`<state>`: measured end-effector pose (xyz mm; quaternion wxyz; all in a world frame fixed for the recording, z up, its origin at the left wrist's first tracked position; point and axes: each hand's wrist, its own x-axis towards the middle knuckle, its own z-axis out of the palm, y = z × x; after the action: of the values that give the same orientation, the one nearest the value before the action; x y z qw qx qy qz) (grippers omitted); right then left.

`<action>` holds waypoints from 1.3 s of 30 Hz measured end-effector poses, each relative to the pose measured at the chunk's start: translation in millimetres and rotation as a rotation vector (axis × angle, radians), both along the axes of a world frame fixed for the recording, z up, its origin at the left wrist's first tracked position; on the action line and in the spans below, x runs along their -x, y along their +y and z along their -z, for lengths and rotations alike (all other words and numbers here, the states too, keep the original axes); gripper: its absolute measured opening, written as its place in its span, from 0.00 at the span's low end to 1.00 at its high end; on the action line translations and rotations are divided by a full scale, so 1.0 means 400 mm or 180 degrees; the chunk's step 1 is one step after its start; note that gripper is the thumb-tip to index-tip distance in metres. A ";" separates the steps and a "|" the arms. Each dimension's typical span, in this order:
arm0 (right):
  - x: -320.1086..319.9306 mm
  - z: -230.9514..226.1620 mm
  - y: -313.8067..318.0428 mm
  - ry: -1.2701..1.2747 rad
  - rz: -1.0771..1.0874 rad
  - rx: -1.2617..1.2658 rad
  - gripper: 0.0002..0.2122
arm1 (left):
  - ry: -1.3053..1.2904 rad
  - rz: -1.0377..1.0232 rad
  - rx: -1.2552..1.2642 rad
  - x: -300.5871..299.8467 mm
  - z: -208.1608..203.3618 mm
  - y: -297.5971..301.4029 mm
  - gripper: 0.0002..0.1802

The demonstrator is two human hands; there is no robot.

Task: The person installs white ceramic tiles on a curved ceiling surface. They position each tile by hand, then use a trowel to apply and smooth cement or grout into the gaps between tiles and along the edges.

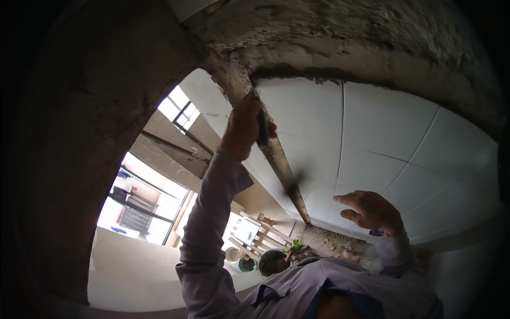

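My left hand (241, 127) is raised high and closed around a dark, narrow object (262, 125). Its kind is largely hidden by the fingers. The object lies against the narrow mortar-coated wall edge (279, 159), close to where that edge meets the rough band above. Lower down, my right hand (369, 212) hovers in front of the white wall tiles (308, 111), index finger stretched out and nothing visible in it. A dark blurred spot (300, 178) shows between the hands, beside the edge; I cannot make out what it is.
Rough grey mortar (329, 48) spans the area above the tiles. A dark wall (122, 106) stands close on the left. Barred windows (143, 196), a wooden pallet-like frame (260, 234), buckets (247, 264) and a dark round basin (273, 262) lie beyond and below. Rubble (324, 239) covers the floor by the tiles.
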<state>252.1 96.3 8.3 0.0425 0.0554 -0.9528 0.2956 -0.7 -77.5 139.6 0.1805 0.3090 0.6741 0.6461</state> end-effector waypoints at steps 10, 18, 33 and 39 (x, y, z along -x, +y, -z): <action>-0.012 0.042 0.054 -0.0140 -0.0364 0.0171 0.19 | -0.0546 0.0366 0.0670 0.074 -0.098 -0.086 0.17; -0.047 0.050 0.066 -0.0419 -0.0112 0.0038 0.19 | -0.0061 -0.0076 0.0459 0.051 0.011 -0.126 0.19; 0.209 -0.213 -0.094 0.2161 0.0180 0.0555 0.24 | -0.0691 0.1154 -0.2452 -0.222 0.200 0.104 0.26; 0.271 -0.497 -0.015 0.1327 0.0404 -0.2004 0.17 | 0.2635 -0.0880 -0.0913 -0.088 0.287 0.120 0.35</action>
<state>143.9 90.3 207.3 0.2346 0.0655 -0.9693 -0.0323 34.3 -29.4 24.7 -0.2365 0.4703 0.6281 0.5731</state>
